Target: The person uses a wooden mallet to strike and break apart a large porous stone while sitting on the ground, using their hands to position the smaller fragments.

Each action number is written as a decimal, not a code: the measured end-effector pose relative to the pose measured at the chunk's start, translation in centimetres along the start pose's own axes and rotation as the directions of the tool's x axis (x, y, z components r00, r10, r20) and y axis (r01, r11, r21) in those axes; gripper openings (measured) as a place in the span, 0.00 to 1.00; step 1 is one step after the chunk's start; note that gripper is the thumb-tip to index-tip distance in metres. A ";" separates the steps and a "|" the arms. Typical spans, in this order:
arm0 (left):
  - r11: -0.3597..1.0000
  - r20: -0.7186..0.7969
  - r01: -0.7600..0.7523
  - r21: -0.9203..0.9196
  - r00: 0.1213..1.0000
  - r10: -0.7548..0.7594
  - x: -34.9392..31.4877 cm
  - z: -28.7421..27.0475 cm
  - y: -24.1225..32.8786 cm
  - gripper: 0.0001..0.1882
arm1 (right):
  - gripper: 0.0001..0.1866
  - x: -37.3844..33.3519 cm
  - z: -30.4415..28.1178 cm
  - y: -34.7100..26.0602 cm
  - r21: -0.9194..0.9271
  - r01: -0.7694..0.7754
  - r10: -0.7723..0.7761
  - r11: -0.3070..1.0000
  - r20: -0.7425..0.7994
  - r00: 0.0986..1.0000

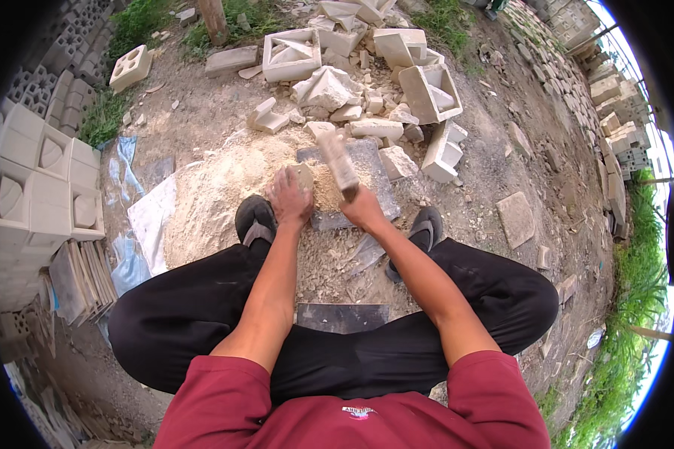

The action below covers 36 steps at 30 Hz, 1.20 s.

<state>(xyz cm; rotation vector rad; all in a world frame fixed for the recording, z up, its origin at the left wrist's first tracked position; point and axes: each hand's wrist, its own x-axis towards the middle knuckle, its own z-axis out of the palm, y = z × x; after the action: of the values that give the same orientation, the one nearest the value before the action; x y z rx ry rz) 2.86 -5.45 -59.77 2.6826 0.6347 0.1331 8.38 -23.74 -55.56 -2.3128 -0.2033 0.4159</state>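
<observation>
My right hand point(362, 207) is closed around a thick, pale hammer-like tool point(338, 161), blurred by motion and raised over a dark flat slab point(373, 166). Its exact kind is hard to make out. Beside it, my left hand point(290, 197) grips a pale stone chunk point(305, 176) at the slab's left edge, its fingers resting partly over it. Yellowish crushed grit point(326, 191) lies on the slab between my hands. A mound of pale powder and crumbs point(221, 183) spreads out left of my left hand.
Broken cream-coloured blocks point(326, 90) are heaped beyond the slab, with a hollow block point(430, 93) at right. Stacked moulded blocks point(41, 176) and leaning thin boards point(82, 280) stand at left. A white sheet point(153, 224) lies near my left foot. A dark plate point(342, 317) sits between my legs.
</observation>
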 end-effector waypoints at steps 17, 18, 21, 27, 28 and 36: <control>0.999 -0.008 -0.051 0.009 0.999 0.051 0.2 -2.0 -0.4 0.56 | 0.23 -0.3 0.1 0.5 -0.156 -0.093 0.120 0.983 0.173 0.978; 0.999 -0.062 -0.044 -0.021 0.997 0.043 0.5 -2.1 -0.3 0.57 | 0.22 0.0 -0.1 0.0 -0.145 -0.091 0.115 0.985 0.168 0.979; 0.990 -0.241 0.050 -0.135 0.967 -0.081 1.5 -3.1 -1.1 0.57 | 0.20 -0.9 -0.1 -3.8 -0.018 -0.112 0.113 0.994 0.228 0.967; 0.919 -0.431 0.221 -0.326 0.830 -0.353 6.2 -7.1 -1.6 0.55 | 0.19 -3.6 4.5 -2.2 0.045 -0.059 0.043 0.997 0.295 0.954; 0.908 -0.436 0.249 -0.337 0.814 -0.385 5.9 -7.4 -2.6 0.55 | 0.19 -4.4 5.0 -2.4 0.027 -0.038 0.028 0.999 0.298 0.954; 0.979 -0.256 0.137 -0.152 0.951 -0.173 3.4 -5.1 -0.5 0.53 | 0.21 -2.5 0.8 1.1 -0.057 -0.111 0.119 0.992 0.184 0.976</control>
<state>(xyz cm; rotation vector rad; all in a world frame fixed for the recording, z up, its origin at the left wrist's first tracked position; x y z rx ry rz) 4.83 -1.80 -55.21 2.4950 0.8840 0.4857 5.77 -24.63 -56.33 -2.3377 -0.1724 0.6955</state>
